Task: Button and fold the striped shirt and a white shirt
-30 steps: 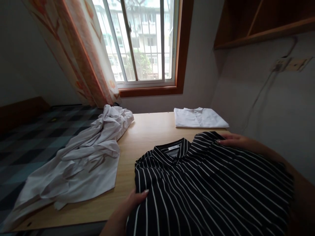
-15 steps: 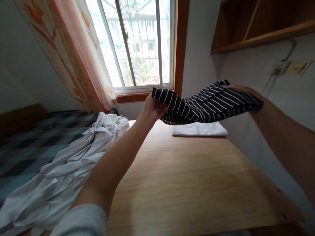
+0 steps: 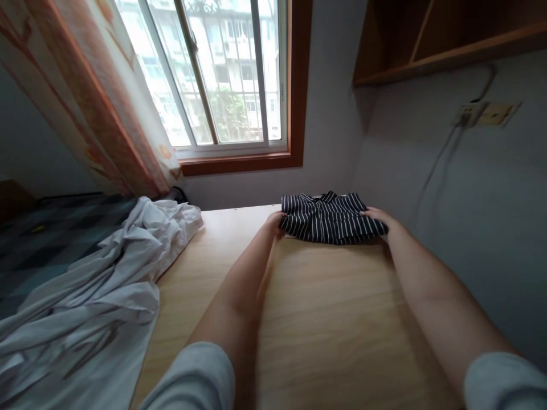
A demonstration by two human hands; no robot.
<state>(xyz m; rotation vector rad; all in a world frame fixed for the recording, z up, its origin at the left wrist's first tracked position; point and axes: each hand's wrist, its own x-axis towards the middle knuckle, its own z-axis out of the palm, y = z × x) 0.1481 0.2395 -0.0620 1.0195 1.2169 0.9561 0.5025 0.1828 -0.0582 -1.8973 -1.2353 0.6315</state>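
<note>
As left hand (image 3: 276,220), right hand (image 3: 378,217) hold edges, striped shirt (image 3: 329,221) between

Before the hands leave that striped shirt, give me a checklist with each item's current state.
1. Left hand touching the striped shirt at its left edge: ok.
2. Right hand on its right edge: ok.
3. Shirt folded, lying at the far end of the table: ok.
4. Shirt apart from the crumpled white garment: ok.
5. Fingers clamped or merely resting: cannot tell.
6. Anything beneath the shirt: cannot tell, hidden.
</note>
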